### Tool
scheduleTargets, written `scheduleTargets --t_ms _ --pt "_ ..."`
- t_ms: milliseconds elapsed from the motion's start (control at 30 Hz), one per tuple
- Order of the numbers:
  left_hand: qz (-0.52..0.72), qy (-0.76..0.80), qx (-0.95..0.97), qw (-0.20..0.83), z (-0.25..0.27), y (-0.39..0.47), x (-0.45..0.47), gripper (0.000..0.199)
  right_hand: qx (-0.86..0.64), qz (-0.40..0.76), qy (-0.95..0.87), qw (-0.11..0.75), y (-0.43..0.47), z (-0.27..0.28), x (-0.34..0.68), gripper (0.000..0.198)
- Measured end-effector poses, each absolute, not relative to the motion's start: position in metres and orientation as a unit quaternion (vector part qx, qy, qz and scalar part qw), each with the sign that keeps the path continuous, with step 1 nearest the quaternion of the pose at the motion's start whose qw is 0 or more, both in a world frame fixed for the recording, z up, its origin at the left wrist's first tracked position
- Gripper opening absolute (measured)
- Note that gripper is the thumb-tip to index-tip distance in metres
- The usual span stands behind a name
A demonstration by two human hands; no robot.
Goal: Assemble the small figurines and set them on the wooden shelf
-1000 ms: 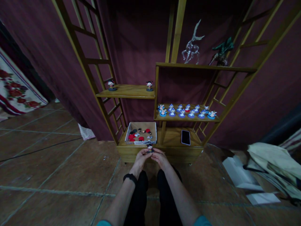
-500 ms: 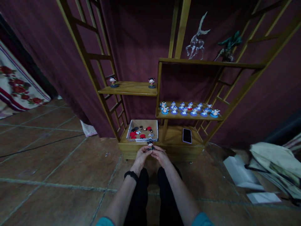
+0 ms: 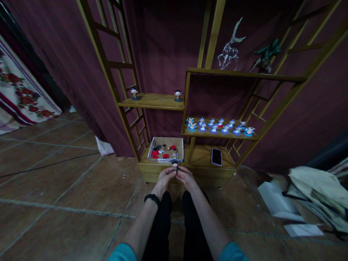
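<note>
A small black-haired figurine [image 3: 175, 165] stands upright between my two hands, in front of the low wooden ledge. My left hand [image 3: 165, 178] grips it from the left with closed fingers. From the right, my right hand [image 3: 186, 176] closes on it too; the fingers hide most of its base. Just beyond lies an open cardboard box [image 3: 152, 149] with red discs and several small figurine parts inside. Two similar figurines stand on the upper left shelf, one at its left end [image 3: 134, 93] and one at its right end [image 3: 177, 95].
Several blue-and-white figurines [image 3: 214, 128] stand in rows on the middle right shelf [image 3: 220, 135]. Below them lies a phone [image 3: 216, 157]. A glass deer [image 3: 230, 54] and a dark green ornament [image 3: 266, 58] occupy the top shelf. At right, a cream bag [image 3: 318, 185] rests on the floor.
The figurine is raised slightly and shows more of its body above my fingers. Both hands still hold it. The whole view has shifted a little.
</note>
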State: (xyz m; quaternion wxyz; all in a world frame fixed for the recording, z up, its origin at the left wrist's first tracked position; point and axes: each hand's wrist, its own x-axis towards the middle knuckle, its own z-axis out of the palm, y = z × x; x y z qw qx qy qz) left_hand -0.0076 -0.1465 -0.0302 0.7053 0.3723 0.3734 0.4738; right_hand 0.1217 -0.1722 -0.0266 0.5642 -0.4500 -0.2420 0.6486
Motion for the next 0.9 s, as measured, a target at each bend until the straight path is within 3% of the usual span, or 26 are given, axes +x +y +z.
scheduleTargets --t_ms 567,900 --pt "0.527 0.43 0.411 0.607 -0.0304 -0.1502 -0.004 0.034 -0.468 0.653 -0.235 0.547 -0.1689 -0.0304 0.117 0.042" --pt "0.527 0.418 0.434 0.599 -0.0368 -0.1507 -0.0043 0.038 -0.468 0.658 -0.238 0.54 -0.1659 -0.0352 0.117 0.036"
